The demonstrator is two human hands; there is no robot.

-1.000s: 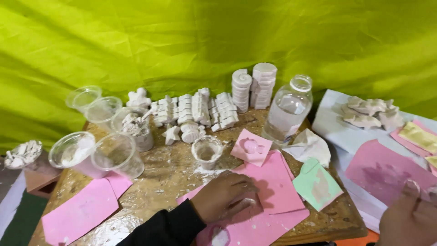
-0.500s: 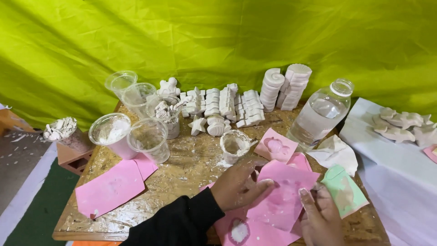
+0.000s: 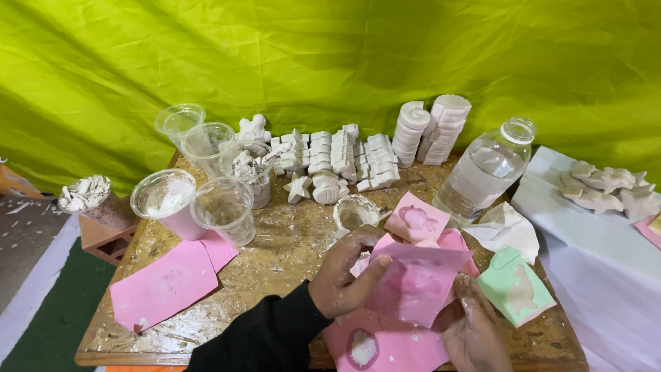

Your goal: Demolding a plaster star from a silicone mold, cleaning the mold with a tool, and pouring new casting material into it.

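Note:
My left hand [image 3: 343,275], in a black sleeve, and my right hand [image 3: 474,332] both grip a pink flexible mould [image 3: 418,282] and lift it tilted above the wooden table [image 3: 289,255]. Under it lies another pink mould [image 3: 382,344] with white plaster in its hollow. A small pink mould [image 3: 415,219] and a green mould [image 3: 515,286] lie close by. A small cup [image 3: 354,212] with plaster residue stands just beyond my left hand.
Rows of white plaster casts [image 3: 344,160] and stacks [image 3: 430,129] line the back. Clear plastic cups [image 3: 206,186] stand at left, a water bottle [image 3: 485,171] at right. A flat pink sheet [image 3: 165,282] lies front left. More casts [image 3: 606,187] rest on a white cloth.
My right hand came in from the right and took hold of the pink mould. Both hands have lifted it off the table. The view has shifted left.

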